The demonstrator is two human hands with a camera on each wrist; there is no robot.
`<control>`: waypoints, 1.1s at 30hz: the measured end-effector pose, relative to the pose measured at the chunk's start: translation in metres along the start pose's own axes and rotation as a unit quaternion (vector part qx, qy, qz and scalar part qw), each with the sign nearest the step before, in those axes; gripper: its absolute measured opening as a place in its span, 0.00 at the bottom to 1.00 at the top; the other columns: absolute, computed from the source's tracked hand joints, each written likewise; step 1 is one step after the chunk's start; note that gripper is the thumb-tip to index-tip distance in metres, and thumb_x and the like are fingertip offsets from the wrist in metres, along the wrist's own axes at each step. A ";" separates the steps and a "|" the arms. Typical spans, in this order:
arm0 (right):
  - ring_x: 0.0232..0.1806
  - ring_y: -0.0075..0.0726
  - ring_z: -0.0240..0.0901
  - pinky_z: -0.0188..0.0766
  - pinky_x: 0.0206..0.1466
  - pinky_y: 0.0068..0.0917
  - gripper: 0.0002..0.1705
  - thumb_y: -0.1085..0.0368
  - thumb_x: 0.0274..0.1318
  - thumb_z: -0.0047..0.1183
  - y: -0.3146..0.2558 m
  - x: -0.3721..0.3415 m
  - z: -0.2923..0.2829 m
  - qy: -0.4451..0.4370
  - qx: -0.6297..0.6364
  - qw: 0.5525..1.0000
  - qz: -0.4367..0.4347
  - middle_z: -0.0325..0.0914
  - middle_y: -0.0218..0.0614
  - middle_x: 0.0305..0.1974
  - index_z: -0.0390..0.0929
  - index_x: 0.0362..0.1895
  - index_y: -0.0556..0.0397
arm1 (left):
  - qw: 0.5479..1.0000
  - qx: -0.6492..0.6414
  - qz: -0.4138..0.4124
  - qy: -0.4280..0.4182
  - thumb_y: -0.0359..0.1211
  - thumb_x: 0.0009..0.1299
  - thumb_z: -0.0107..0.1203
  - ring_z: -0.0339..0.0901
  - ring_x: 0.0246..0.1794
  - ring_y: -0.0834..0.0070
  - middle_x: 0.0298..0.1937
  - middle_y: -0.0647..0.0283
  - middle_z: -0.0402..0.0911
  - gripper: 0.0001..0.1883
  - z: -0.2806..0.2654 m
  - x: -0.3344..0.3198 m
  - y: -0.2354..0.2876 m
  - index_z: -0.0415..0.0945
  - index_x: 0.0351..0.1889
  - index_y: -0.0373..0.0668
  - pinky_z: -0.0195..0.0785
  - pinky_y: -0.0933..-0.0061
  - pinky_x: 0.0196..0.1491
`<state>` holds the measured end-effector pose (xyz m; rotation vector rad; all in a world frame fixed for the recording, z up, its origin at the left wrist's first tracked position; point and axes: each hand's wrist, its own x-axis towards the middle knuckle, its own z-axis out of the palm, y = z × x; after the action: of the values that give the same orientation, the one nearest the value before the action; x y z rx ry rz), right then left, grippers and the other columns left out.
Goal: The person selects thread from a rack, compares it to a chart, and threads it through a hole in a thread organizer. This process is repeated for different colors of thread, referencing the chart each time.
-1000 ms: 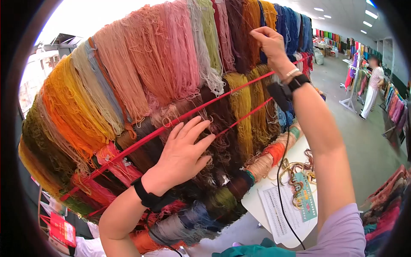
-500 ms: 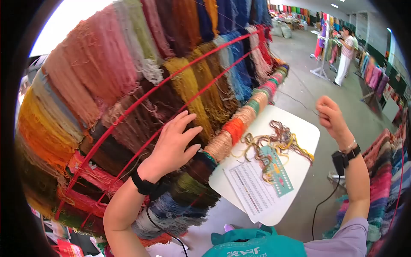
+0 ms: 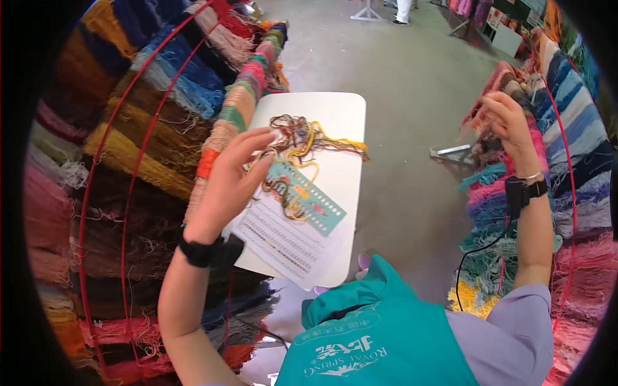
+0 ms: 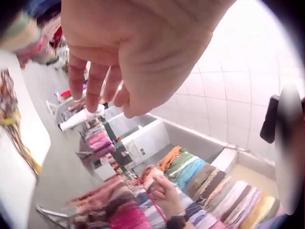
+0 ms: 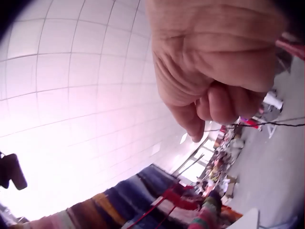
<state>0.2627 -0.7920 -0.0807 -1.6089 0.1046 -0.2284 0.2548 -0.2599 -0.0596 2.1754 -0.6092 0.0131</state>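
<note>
My right hand (image 3: 512,125) is raised at the right, in front of a rack of yarn. Its thumb and fingers pinch a dark thread (image 5: 286,125), which runs off to the side in the right wrist view. With fingers extended and nothing in its grasp, my left hand (image 3: 232,177) hovers at the left side of a white table (image 3: 344,109). Below and beside it lie a teal punched card (image 3: 315,206) with threads looped on it, a printed sheet (image 3: 277,241), and a loose bundle of brown and yellow threads (image 3: 293,128).
Yarn skeins (image 3: 138,167) hang densely at the left behind red rods (image 3: 135,157). A roll wrapped in coloured yarn (image 3: 235,106) borders the table. More skeins (image 3: 573,141) hang at the right. Grey floor (image 3: 393,141) runs between. Far ahead, white trousers (image 3: 402,9) of another person show.
The view has turned right and down, from the yarn rack to the table. My right hand has left the hanging skeins and swung out to the right; the left has come to the table's side.
</note>
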 end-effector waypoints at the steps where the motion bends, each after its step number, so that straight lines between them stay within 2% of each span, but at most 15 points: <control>1: 0.15 0.07 0.49 0.41 0.16 0.14 0.07 0.63 0.65 0.59 -0.010 -0.008 0.021 -0.031 -0.033 0.999 0.005 0.65 0.13 0.22 0.81 0.44 0.52 | 0.998 -0.054 0.016 -0.011 0.23 0.74 0.55 0.78 0.58 0.74 0.68 0.59 0.73 0.20 0.024 0.015 0.007 0.74 0.65 0.39 0.73 0.73 0.59; 5: 0.18 0.05 0.51 0.43 0.18 0.13 0.08 0.62 0.64 0.60 -0.026 -0.028 0.076 -0.192 -0.086 0.977 0.012 0.71 0.14 0.25 0.83 0.43 0.52 | 0.975 -0.205 0.029 -0.086 0.27 0.74 0.57 0.83 0.48 0.76 0.52 0.57 0.85 0.26 0.110 0.061 0.037 0.68 0.71 0.38 0.75 0.75 0.53; 7: 0.19 0.05 0.50 0.42 0.19 0.13 0.08 0.62 0.64 0.60 -0.025 -0.037 0.091 -0.227 -0.071 0.971 0.013 0.72 0.13 0.25 0.84 0.42 0.52 | 0.942 -0.303 -0.021 -0.144 0.31 0.75 0.57 0.83 0.47 0.76 0.58 0.56 0.81 0.28 0.142 0.073 0.056 0.66 0.72 0.37 0.76 0.73 0.52; 10: 0.19 0.06 0.49 0.41 0.19 0.14 0.08 0.62 0.63 0.60 -0.019 -0.044 0.093 -0.256 -0.051 0.965 0.027 0.71 0.12 0.24 0.84 0.42 0.52 | 0.894 -0.404 -0.025 -0.190 0.33 0.75 0.58 0.83 0.45 0.76 0.58 0.58 0.80 0.25 0.178 0.079 0.066 0.69 0.68 0.36 0.76 0.72 0.52; 12: 0.19 0.05 0.47 0.39 0.20 0.14 0.08 0.61 0.63 0.60 -0.002 -0.043 0.086 -0.248 -0.052 0.967 0.033 0.70 0.11 0.22 0.84 0.41 0.51 | 0.913 -0.343 -0.076 -0.206 0.35 0.76 0.58 0.82 0.40 0.79 0.45 0.65 0.82 0.15 0.189 0.076 0.054 0.77 0.55 0.35 0.78 0.75 0.47; 15: 0.27 0.15 0.67 0.63 0.27 0.19 0.15 0.61 0.60 0.63 0.030 -0.034 0.066 -0.245 -0.174 0.950 0.083 0.79 0.23 0.33 0.84 0.48 0.53 | 0.936 -0.265 -0.124 -0.195 0.35 0.77 0.56 0.80 0.34 0.83 0.33 0.69 0.81 0.11 0.186 0.065 0.032 0.81 0.43 0.35 0.78 0.79 0.40; 16: 0.36 0.22 0.70 0.66 0.37 0.25 0.19 0.61 0.58 0.63 0.044 -0.036 0.070 -0.264 -0.256 0.929 -0.031 0.79 0.30 0.41 0.82 0.52 0.53 | 0.936 -0.259 -0.131 -0.197 0.35 0.77 0.55 0.80 0.33 0.83 0.33 0.69 0.81 0.11 0.185 0.059 0.026 0.81 0.43 0.34 0.78 0.79 0.40; 18: 0.54 0.37 0.76 0.74 0.56 0.36 0.28 0.61 0.55 0.65 0.069 -0.044 0.081 -0.288 -0.396 0.831 -0.263 0.78 0.42 0.56 0.78 0.60 0.54 | 0.938 -0.247 -0.147 -0.196 0.34 0.78 0.54 0.79 0.32 0.83 0.33 0.68 0.81 0.11 0.183 0.048 0.017 0.80 0.44 0.34 0.77 0.78 0.39; 19: 0.75 0.51 0.57 0.56 0.75 0.46 0.42 0.60 0.51 0.67 0.063 -0.050 0.097 -0.309 -0.419 0.825 -0.220 0.62 0.51 0.71 0.68 0.71 0.52 | 0.939 -0.234 -0.145 -0.205 0.34 0.79 0.52 0.79 0.32 0.83 0.33 0.68 0.81 0.11 0.184 0.042 0.015 0.81 0.44 0.34 0.76 0.79 0.37; 22: 0.68 0.47 0.68 0.66 0.69 0.41 0.47 0.59 0.49 0.68 0.073 -0.057 0.150 -0.356 -0.188 0.867 -0.294 0.68 0.49 0.67 0.63 0.74 0.50 | 0.930 -0.245 -0.175 -0.211 0.34 0.79 0.52 0.78 0.31 0.83 0.33 0.66 0.82 0.12 0.186 0.024 0.011 0.81 0.44 0.34 0.74 0.80 0.36; 25: 0.62 0.36 0.72 0.70 0.64 0.33 0.48 0.69 0.50 0.68 0.089 -0.077 0.198 -0.491 0.049 0.870 0.006 0.72 0.43 0.64 0.60 0.75 0.52 | 0.957 -0.208 -0.169 -0.114 0.33 0.77 0.54 0.77 0.31 0.82 0.34 0.66 0.84 0.11 0.184 0.000 -0.001 0.82 0.42 0.34 0.72 0.79 0.35; 28: 0.43 0.22 0.76 0.75 0.48 0.23 0.47 0.72 0.50 0.66 0.109 -0.085 0.232 -0.467 0.020 0.882 0.063 0.80 0.36 0.51 0.61 0.75 0.52 | 0.965 -0.157 -0.206 -0.027 0.32 0.75 0.56 0.78 0.34 0.81 0.34 0.66 0.84 0.09 0.171 -0.025 -0.013 0.83 0.40 0.34 0.71 0.78 0.36; 29: 0.29 0.15 0.70 0.71 0.35 0.20 0.40 0.71 0.51 0.65 0.115 -0.089 0.243 -0.419 -0.070 0.904 -0.047 0.81 0.28 0.35 0.67 0.70 0.52 | 0.973 -0.126 -0.194 0.009 0.32 0.75 0.56 0.78 0.33 0.81 0.33 0.66 0.84 0.10 0.170 -0.036 -0.027 0.83 0.40 0.34 0.71 0.78 0.36; 31: 0.27 0.21 0.72 0.70 0.33 0.24 0.33 0.67 0.50 0.65 0.124 -0.089 0.254 -0.433 -0.107 0.895 -0.032 0.78 0.29 0.28 0.73 0.63 0.51 | 0.986 -0.041 -0.136 0.081 0.34 0.76 0.57 0.77 0.32 0.80 0.32 0.68 0.83 0.11 0.170 -0.056 -0.052 0.83 0.39 0.34 0.70 0.78 0.34; 33: 0.22 0.24 0.69 0.65 0.27 0.28 0.19 0.65 0.50 0.65 0.136 -0.095 0.268 -0.419 -0.129 0.898 -0.036 0.71 0.27 0.18 0.83 0.49 0.49 | 0.960 -0.134 -0.243 0.049 0.36 0.76 0.56 0.76 0.32 0.82 0.33 0.69 0.83 0.12 0.168 -0.073 -0.063 0.83 0.38 0.36 0.69 0.79 0.32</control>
<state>0.2369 -0.5174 -0.2341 -1.8495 -0.6136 0.4532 0.1844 -0.3218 -0.2286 1.9909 -0.0054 -0.2115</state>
